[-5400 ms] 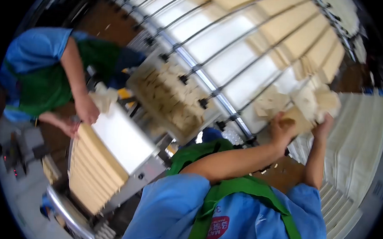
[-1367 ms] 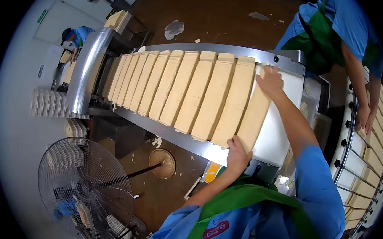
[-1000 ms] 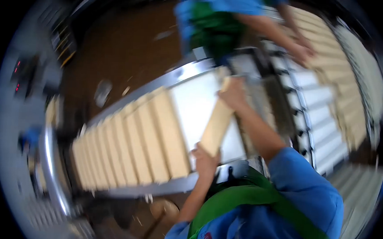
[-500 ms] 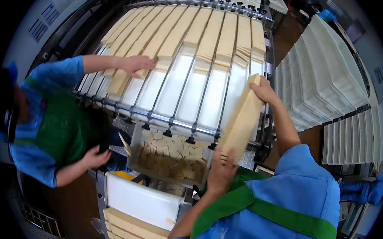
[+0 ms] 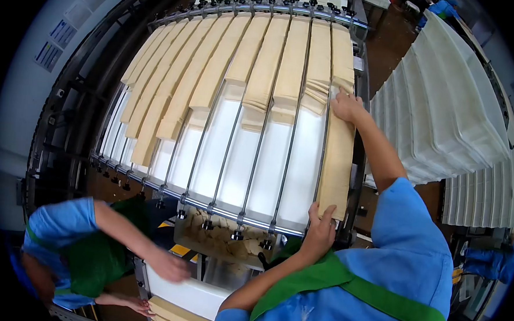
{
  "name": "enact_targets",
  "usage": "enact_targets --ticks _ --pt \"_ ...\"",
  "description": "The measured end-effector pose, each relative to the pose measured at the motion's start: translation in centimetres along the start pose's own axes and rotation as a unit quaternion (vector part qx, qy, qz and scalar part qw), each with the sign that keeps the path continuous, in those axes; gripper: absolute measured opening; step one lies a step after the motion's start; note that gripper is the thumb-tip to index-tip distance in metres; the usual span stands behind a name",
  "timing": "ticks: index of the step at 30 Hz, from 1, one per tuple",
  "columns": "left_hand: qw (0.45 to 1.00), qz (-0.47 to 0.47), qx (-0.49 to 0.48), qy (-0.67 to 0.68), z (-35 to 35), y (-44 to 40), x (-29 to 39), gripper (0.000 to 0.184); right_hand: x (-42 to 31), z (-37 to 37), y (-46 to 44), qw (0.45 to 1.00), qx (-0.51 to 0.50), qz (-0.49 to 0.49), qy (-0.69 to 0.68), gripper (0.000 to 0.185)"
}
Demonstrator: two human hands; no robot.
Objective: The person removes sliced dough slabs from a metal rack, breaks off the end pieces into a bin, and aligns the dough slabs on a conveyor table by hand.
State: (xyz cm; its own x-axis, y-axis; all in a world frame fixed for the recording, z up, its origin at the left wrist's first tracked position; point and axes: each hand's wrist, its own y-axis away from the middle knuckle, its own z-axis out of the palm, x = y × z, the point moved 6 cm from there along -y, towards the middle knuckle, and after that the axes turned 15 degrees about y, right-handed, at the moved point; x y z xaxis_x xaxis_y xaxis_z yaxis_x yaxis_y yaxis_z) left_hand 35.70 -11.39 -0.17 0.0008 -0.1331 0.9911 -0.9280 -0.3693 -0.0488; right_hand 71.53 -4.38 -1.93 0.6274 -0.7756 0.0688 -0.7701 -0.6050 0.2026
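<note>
White bed (image 5: 262, 166), split into lanes by thin rods, slopes away before you. Your right arm reaches out along its right edge, hand (image 5: 348, 107) palm down; your left arm is bent low, hand (image 5: 320, 225) pointing forward.

Your right fingers are half curled over the far end of a pale stack (image 5: 336, 170); your left fingers, slightly parted, close around its near end. How tightly either grips, you cannot tell. That stack lies lengthwise in the rightmost lane, between your hands, just short of another stack (image 5: 342, 54).

Further left, more pale stacks (image 5: 213, 59) fill the far part of the lanes, a few fanned at their near ends. Below the front rail (image 5: 256, 221) sits a bin (image 5: 217, 254) of scraps (image 5: 230, 229). At lower left, a co-worker's blurred hand (image 5: 170, 266) hangs near a white belt (image 5: 186, 290). White trays (image 5: 440, 106) are piled on your right.
</note>
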Motion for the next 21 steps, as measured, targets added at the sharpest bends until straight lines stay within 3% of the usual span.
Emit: enact_targets --ticks 1,5,7,8,10,12,14,17,21 --pt "1.000 0.001 0.004 -0.016 0.2 -0.6 -0.1 0.053 0.2 -0.1 -0.6 0.998 0.065 0.005 0.007 0.055" --pt "0.999 -0.029 0.013 0.001 0.7 -2.4 -1.1 0.054 0.9 0.0 -2.1 1.000 0.002 -0.011 -0.009 0.053" --pt "0.998 0.023 0.038 -0.053 1.1 -3.8 -1.4 0.055 1.0 -1.2 -1.8 0.993 0.121 -0.013 0.007 0.049" --pt "0.997 0.022 0.041 -0.056 1.1 -4.7 -1.9 0.055 0.7 -1.1 -1.5 0.993 0.121 -0.016 0.004 0.049" --pt "0.997 0.062 0.009 -0.041 1.1 -6.9 -2.2 0.055 0.3 -2.9 0.9 0.949 0.313 0.030 -0.032 0.046" --pt "0.996 0.079 0.027 -0.034 -0.1 -7.8 -1.7 0.055 -1.2 -2.5 2.6 0.944 0.324 0.023 -0.056 0.045" --pt "0.999 0.030 -0.020 -0.013 -1.0 -7.0 -1.0 0.056 -3.2 -2.3 4.8 0.933 0.348 -0.001 -0.095 0.046" --pt "0.998 0.030 0.056 0.020 -4.9 -3.2 0.9 0.052 -7.3 -1.2 8.7 0.918 0.340 -0.085 -0.185 0.040" --pt "0.965 0.025 0.261 0.001 -12.3 4.7 0.7 0.051 -16.3 -2.7 15.9 0.878 0.289 -0.265 -0.275 0.035"
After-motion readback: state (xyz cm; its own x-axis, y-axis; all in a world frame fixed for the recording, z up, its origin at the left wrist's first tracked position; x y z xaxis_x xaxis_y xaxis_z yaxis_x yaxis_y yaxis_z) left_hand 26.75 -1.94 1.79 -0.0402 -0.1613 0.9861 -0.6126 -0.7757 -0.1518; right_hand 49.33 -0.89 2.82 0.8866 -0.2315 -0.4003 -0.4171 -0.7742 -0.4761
